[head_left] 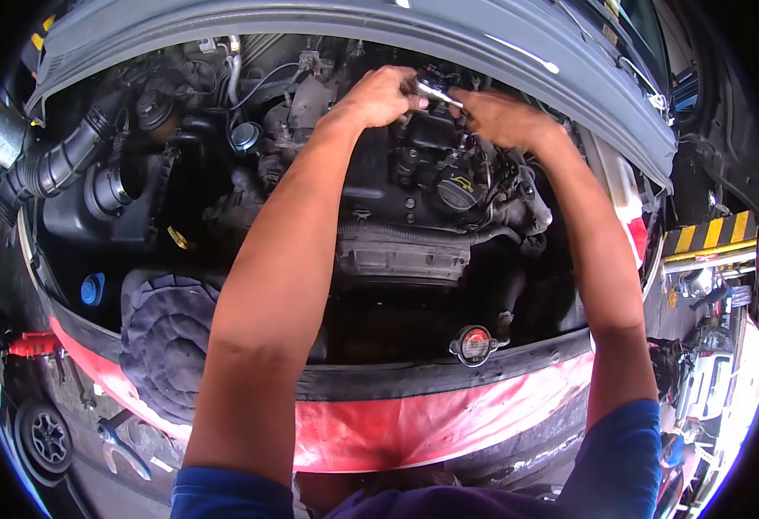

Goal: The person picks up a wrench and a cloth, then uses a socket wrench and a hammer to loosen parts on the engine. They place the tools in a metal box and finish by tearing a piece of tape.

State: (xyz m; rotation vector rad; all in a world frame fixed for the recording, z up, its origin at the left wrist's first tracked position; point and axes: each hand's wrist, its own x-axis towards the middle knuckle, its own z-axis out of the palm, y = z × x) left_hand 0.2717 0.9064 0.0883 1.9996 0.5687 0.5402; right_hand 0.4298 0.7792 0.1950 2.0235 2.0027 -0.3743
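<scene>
Head view: both hands are up at the far side of the engine (404, 259), just short of the grey panel (336, 19), with a bright metal tool (437, 92) between them. The left hand (385, 97) is curled in on the tool's left end, thumb below and fingers above; the right hand (502, 118) is closed about the other end, its wrist bent inward. The tool looks like a ratchet or wrench, though blur and the fingers hide both ends, so I can't be sure which.

Judging by the shine, it should be hard, rigid steel: fairly heavy for its length, not easily harmed, but slick if there is oil on it. The sound hold is one hand cupped over the end nearest the work, to steady it, and the other well out on the handle for leverage. Space is tight there, with hoses and fittings close to the knuckles, so a short, firm grip suits better than a loose one. Nearer the body lie the oil cap (459, 191) and the radiator cap (475, 344).
</scene>
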